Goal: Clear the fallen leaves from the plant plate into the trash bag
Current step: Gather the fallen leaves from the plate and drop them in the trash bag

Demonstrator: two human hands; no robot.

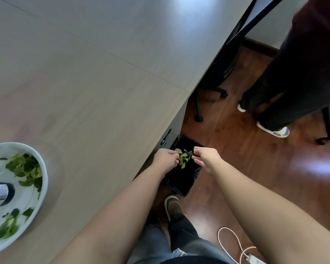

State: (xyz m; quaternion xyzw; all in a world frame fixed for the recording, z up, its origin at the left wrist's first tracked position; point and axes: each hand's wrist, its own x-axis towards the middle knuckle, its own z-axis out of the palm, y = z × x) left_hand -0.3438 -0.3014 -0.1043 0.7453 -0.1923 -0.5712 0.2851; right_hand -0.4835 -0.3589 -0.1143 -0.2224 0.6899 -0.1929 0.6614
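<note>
Green leaves (183, 158) above black trash bag (181, 181)

Green leaves (183, 157), black trash bag (181, 180)

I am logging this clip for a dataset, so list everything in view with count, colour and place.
table: one, grey-beige, upper left
plant plate: one, white, left edge of table
leaves on plate: many, green
pot base: one, dark and silver, on plate
trash bag: one, black, on floor by table
leaves over bag: a handful, green
floor: reddish wood
cable: one, white, lower right
bystander's legs: dark trousers, upper right
left hand: holds leaves
right hand: beside leaves
</note>
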